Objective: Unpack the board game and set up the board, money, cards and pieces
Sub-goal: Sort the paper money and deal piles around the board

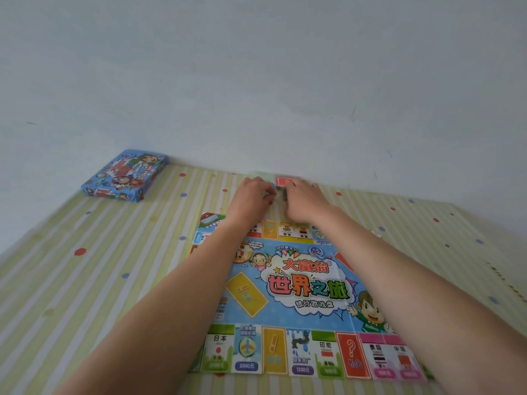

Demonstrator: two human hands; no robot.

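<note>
The colourful paper game board (302,292) lies unfolded on the striped cloth, under both my forearms. Beyond its far edge my left hand (252,195) and my right hand (306,201) meet with fingers curled, pinching something small and dark between them; blur hides what it is. A red card with a question mark (283,181) lies just behind my fingers, near the wall. A pale greenish stack (255,175), maybe paper money, lies to its left. The blue game box (124,175) rests closed at the far left by the wall.
A green-and-white striped cloth with coloured dots (99,266) covers the whole surface. A plain white wall (256,81) rises right behind the cards and box. A cloth seam or edge (504,280) runs along the right.
</note>
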